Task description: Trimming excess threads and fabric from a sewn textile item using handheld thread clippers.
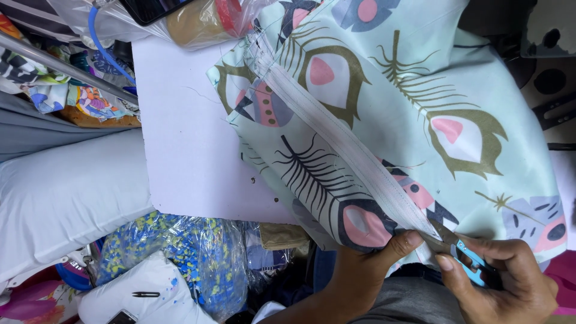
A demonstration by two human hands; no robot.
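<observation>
Right hand: the right hand (510, 279) sits at the bottom right, nearest the camera, its grip clenched around small thread snips (459, 246) with a blue handle – thumb and fingers curl round them, blades pointing up and left.
Left hand: the left hand (366, 267) comes up from the bottom centre; its grip pinches the near edge of the fabric, thumb pressed on top just beside the snip blades.
Snip blades: the metal tips touch the fabric edge where the white seam ends, between the two thumbs.
Fabric: a pale mint printed fabric (408, 102) with peacock-feather shapes in olive, pink, black and grey spreads from the hands up to the top right, lying over the table.
Seam: a white stitched band (336, 138) runs on a slant from the upper left of the fabric down to the hands.
Table: a white table (180, 138) shows bare to the left of the fabric, with a few small dark specks near its front edge.
Below the table, left: a clear plastic bag of blue and yellow speckled cloth (192, 246), a white bundle (144, 294) with another pair of dark snips (146, 294) lying on it, and a pale blue cushion (66, 198).
Far left: a heap of bright mixed cloth scraps (90, 99) behind a grey metal bar (60, 63).
Far top: a plastic-wrapped brownish roll with a red part (204, 21) at the table's back edge.
</observation>
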